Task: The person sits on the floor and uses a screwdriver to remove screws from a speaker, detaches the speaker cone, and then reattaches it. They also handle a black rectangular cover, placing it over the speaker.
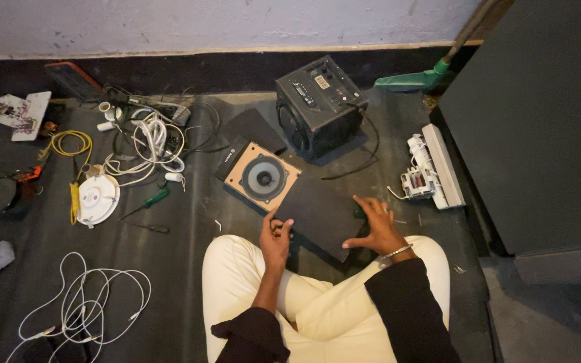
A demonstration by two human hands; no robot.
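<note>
You sit cross-legged on a dark mat, and the speaker box [284, 191] lies on its back right in front of your knees, tilted diagonally: its tan front panel with the round grey cone [263, 178] points to the far left, and its long black side runs toward you and to the right.

Your left hand [276, 235] rests at the near left edge of the box, just below the tan panel. Its fingers are curled narrow, the thumb up against the box edge; whether they pinch anything small cannot be told from here. Your right hand [374, 225] lies spread wide on the near right end of the black side, fingers splayed flat and pressing on the surface, closed around nothing (a thin bracelet sits at that wrist). So the box lies between your two hands, touched by both.

Farther off, just beyond the box, stands a black amplifier unit [321, 104] with a cable trailing from it. To the right lies a white plastic part [432, 168] near a dark cabinet. On the left are a green-handled screwdriver [149, 199], a round white lamp housing [97, 198], a tangle of white cable [152, 144], and a yellow wire [68, 142]. Nearer to you on the left, a thin white cord [89, 302] lies looped on the mat.
</note>
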